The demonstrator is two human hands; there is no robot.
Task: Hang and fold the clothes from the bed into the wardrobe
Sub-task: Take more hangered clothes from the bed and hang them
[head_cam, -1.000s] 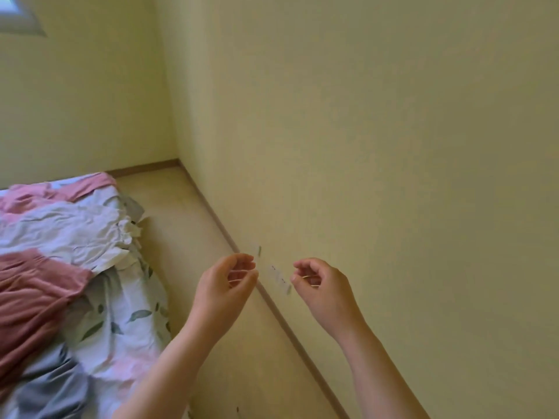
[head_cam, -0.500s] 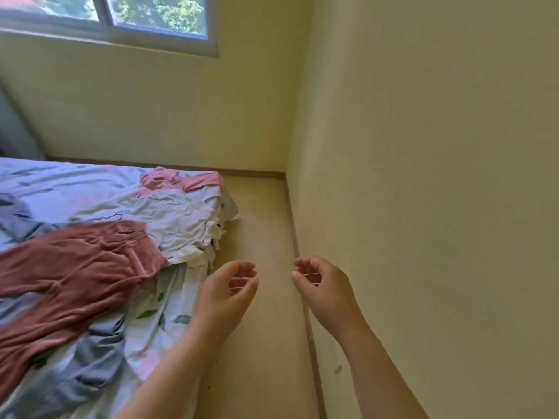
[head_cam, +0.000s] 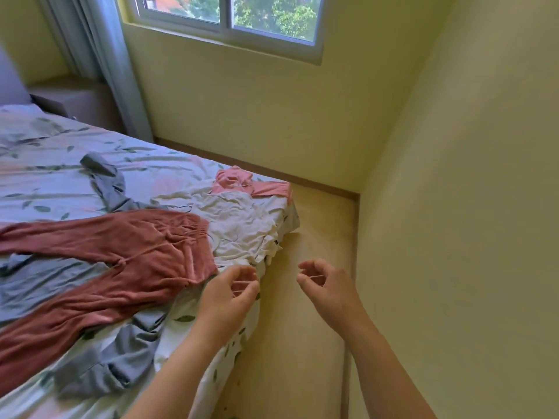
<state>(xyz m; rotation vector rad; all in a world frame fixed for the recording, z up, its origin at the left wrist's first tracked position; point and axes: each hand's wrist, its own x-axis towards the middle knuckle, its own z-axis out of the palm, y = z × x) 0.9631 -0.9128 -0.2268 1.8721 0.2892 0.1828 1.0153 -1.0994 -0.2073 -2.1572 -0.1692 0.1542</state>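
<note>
Rust-red trousers (head_cam: 127,246) lie flat on the bed (head_cam: 60,164), their long axis running across it. The gathered waistband points towards the hands and both legs trail away to the left. The left hand (head_cam: 227,297) hovers over the mattress edge just beside the trousers' near hip corner, fingers loosely curled and gripping no cloth. The right hand (head_cam: 329,288) is curled the same way and equally empty, over the bare floor (head_cam: 317,237) between bed and wall, well apart from any garment. So the left is nearer, and the likely reach is leftward and slightly forward. A crumpled white garment (head_cam: 242,225) lies just beyond the hands, touching the waistband. The wardrobe is out of view.
</note>
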